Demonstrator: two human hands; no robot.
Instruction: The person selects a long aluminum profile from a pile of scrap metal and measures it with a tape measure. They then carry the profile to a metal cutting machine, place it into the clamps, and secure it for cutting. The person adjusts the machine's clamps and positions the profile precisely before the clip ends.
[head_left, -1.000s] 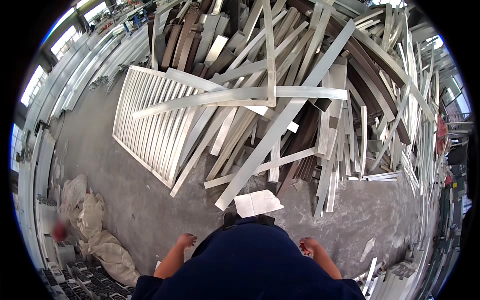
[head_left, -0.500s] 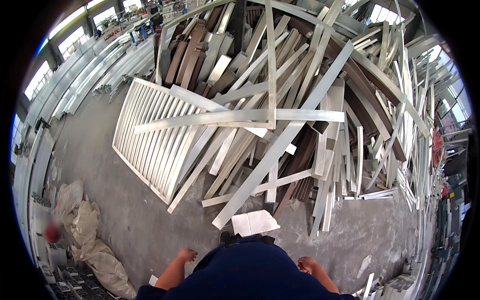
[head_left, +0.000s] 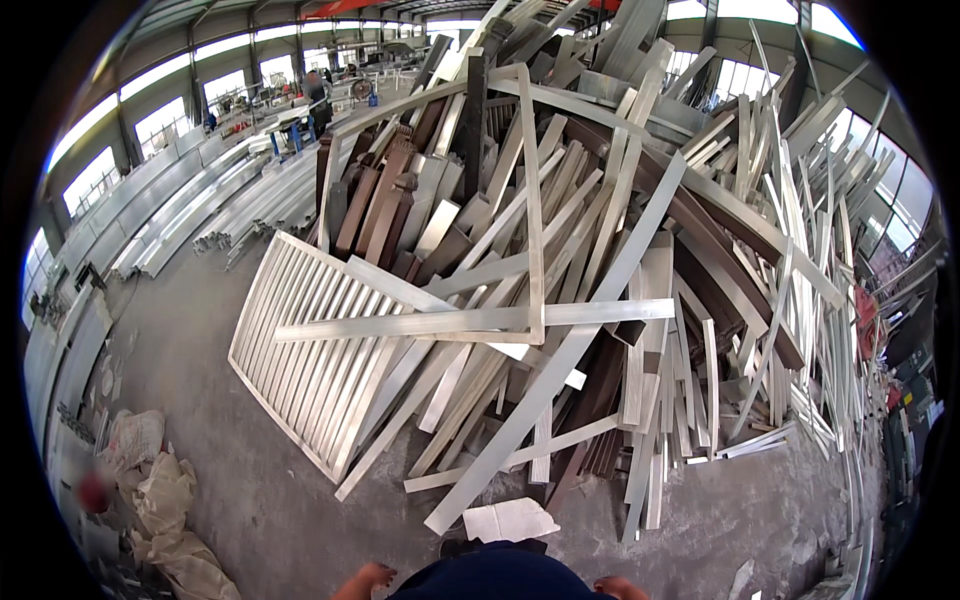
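My left hand hangs low beside my dark blue shirt, its fingers loosely apart and nothing seen in them. On the other side, my right hand also hangs down, partly cut off by the lower edge; what shows of its fingers is loose and holds nothing visible. Neither touches anything. A torn white slab lies on the floor just ahead of my feet. Beyond it rises a big heap of metal profiles, with a long grey flat bar slanting across its front and a silver bar lying crosswise.
A slatted metal panel leans at the heap's left side. Crumpled beige sacking lies at the left. Long silver profiles are stacked farther back, near a person. Thin upright strips crowd the right side. Concrete floor runs along the left.
The view has tilted up, so the heap sits lower and more of the hall shows. My hands now appear nearer the lower edge. The heap itself looks unchanged.
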